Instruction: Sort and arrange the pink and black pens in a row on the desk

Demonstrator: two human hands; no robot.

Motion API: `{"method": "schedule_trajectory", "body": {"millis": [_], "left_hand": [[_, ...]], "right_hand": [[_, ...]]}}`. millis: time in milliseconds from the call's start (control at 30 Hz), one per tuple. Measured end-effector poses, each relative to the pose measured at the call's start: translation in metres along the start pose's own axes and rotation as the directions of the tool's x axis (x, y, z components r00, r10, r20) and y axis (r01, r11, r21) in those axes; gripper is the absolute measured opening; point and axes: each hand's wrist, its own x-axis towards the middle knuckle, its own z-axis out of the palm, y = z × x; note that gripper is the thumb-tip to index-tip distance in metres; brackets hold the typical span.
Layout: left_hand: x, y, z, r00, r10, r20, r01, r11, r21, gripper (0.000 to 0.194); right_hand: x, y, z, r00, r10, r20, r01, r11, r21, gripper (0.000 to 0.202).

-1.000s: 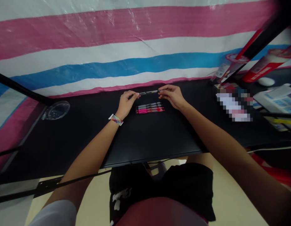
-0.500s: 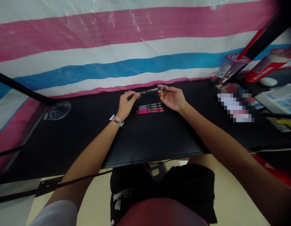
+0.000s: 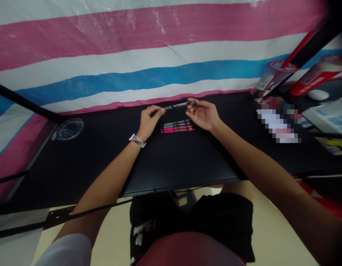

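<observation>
A dark pen with a clear, printed barrel (image 3: 176, 105) is stretched level between my two hands above the back part of the black table. My left hand (image 3: 149, 120), with a colourful band at its wrist, pinches the pen's left end between thumb and finger. The right end is between the thumb and fingertips of my right hand (image 3: 202, 113). Just below the held pen, several pens lie side by side on the table: dark ones (image 3: 175, 124) at the back and pink-red ones (image 3: 176, 129) nearer me.
A clear plastic lid (image 3: 69, 129) lies at the table's left. To the right are a cup with a red straw (image 3: 274, 77), a red-and-white container (image 3: 316, 77), a white rounded object (image 3: 318, 95), a blurred-out paper (image 3: 278, 125) and a pale keyed device (image 3: 330, 115). Striped sheeting (image 3: 148, 83) hangs behind.
The held pen's right end has risen slightly, and the pen looks turned about its length. Both hands keep their hold. The view has shifted a little.
</observation>
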Motion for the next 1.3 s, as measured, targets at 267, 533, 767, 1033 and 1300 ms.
{"method": "schedule_trajectory", "body": {"millis": [267, 533, 767, 1033, 1300], "left_hand": [[0.0, -0.0013, 0.0001, 1.0, 0.02, 0.005, -0.02, 1.0, -0.008, 0.032], [-0.0003, 0.0018, 0.0003, 0.999, 0.041, 0.016, -0.041, 0.999, 0.028, 0.033], [-0.0008, 0.0037, -0.0002, 0.999, 0.042, 0.0, -0.042, 0.999, 0.023, 0.035], [-0.0006, 0.0019, -0.0008, 0.998, 0.066, -0.01, -0.066, 0.997, 0.039, 0.035], [-0.0009, 0.0022, -0.0017, 0.997, 0.077, -0.003, -0.077, 0.995, 0.061, 0.032]], "right_hand": [[0.0018, 0.0012, -0.0013, 0.999, -0.027, -0.022, 0.026, 0.999, -0.037, 0.036], [0.0002, 0.0032, 0.0018, 0.995, -0.1, -0.023, 0.098, 0.991, -0.087, 0.037], [0.0007, 0.0008, 0.0, 0.999, -0.038, 0.012, 0.038, 0.999, 0.028, 0.036], [0.0035, 0.003, 0.002, 0.998, 0.068, -0.01, -0.064, 0.977, 0.202, 0.024], [0.0023, 0.0004, 0.0015, 1.0, -0.008, -0.018, 0.008, 1.0, 0.021, 0.031]]}}
